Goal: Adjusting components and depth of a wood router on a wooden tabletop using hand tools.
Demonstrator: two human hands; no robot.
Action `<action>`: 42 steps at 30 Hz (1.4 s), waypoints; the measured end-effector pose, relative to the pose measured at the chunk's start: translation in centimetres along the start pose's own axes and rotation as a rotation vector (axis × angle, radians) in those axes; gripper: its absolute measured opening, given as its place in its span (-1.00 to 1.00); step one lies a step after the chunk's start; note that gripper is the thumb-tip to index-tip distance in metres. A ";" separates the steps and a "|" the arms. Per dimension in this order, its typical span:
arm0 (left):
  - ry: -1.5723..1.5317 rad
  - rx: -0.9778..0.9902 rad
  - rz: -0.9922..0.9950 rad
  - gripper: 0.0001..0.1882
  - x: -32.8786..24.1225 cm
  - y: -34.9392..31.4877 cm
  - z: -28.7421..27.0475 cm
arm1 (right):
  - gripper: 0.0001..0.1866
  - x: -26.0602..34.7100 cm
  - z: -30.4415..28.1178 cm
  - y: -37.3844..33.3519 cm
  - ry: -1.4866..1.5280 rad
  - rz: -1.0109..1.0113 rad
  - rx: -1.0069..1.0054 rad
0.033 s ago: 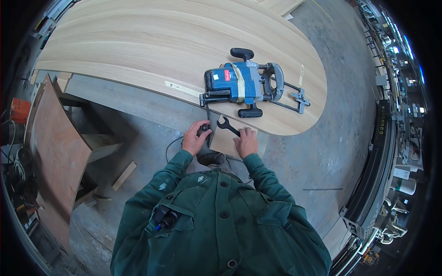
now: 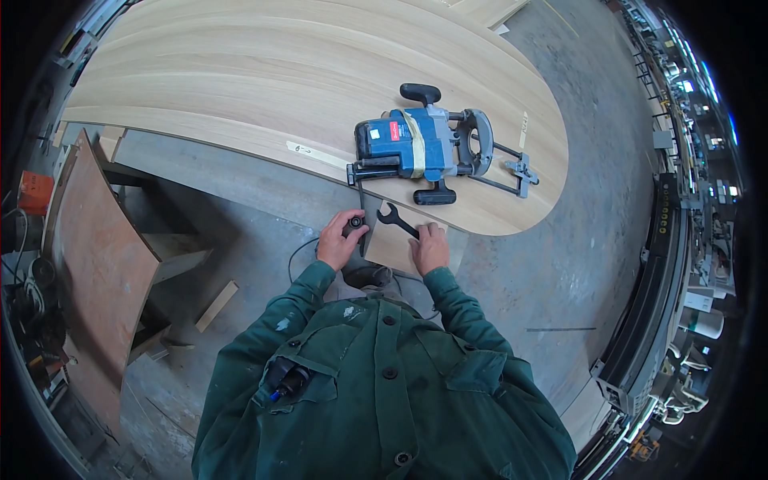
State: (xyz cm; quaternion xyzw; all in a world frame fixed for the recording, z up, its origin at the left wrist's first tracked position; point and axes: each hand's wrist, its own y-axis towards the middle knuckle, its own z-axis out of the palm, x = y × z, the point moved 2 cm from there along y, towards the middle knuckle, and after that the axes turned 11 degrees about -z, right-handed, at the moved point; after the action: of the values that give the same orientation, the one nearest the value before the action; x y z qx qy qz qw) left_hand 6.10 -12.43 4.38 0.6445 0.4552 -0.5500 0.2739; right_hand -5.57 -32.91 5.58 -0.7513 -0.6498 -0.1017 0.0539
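Note:
In my left hand (image 2: 338, 242), thumb and fingers close round a small dark round piece (image 2: 355, 222) with a hole in its end, like a collet nut. A black open-end wrench (image 2: 397, 220) is gripped at its handle by my right hand (image 2: 432, 247). Its jaw points up and left, a short way from the round piece and not touching it. Beyond both hands a blue router (image 2: 404, 146) lies on its side on a large wood-grain panel (image 2: 240, 96). The far end of the wrench handle is hidden under my right fingers.
Two rods with a grey guide fence (image 2: 522, 174) stick out from the router's base. A small wooden board (image 2: 390, 247) lies below the wrench. A dark cord (image 2: 293, 260) loops beside my left hand. On the left leans a brown panel structure (image 2: 104, 272); a wood offcut (image 2: 216, 306) lies nearby.
My right hand and the wrench have shifted very slightly to the right. My left hand and the router stay in place.

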 end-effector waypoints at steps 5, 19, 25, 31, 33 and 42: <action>-0.065 -0.003 -0.066 -0.59 0.2 -0.2 0.2 | -0.76 -1.2 1.2 0.0 0.131 0.133 0.116; -0.119 -0.022 -0.127 -0.64 0.1 -0.2 0.2 | -0.74 0.2 1.1 -1.2 0.268 0.051 0.100; -0.159 -0.003 -0.176 -0.64 0.3 -0.2 0.3 | -0.82 4.0 -3.3 -0.3 0.592 0.088 -0.048; -0.160 0.008 -0.193 -0.65 -0.2 -0.5 0.4 | -0.84 8.3 -5.0 1.3 0.584 -0.076 -0.004; -0.200 0.006 -0.202 -0.65 0.3 -0.4 0.6 | -0.81 8.5 -3.1 1.1 0.429 -0.075 0.062; -0.132 0.002 -0.219 -0.67 0.3 -0.4 0.6 | -0.80 8.5 -1.5 2.5 0.225 -0.095 0.247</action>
State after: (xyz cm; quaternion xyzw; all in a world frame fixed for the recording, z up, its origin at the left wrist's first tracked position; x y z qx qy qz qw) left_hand 5.46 -12.70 3.95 0.5534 0.5034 -0.6183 0.2410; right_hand -2.12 -25.34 9.03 -0.6913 -0.6820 -0.1073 0.2133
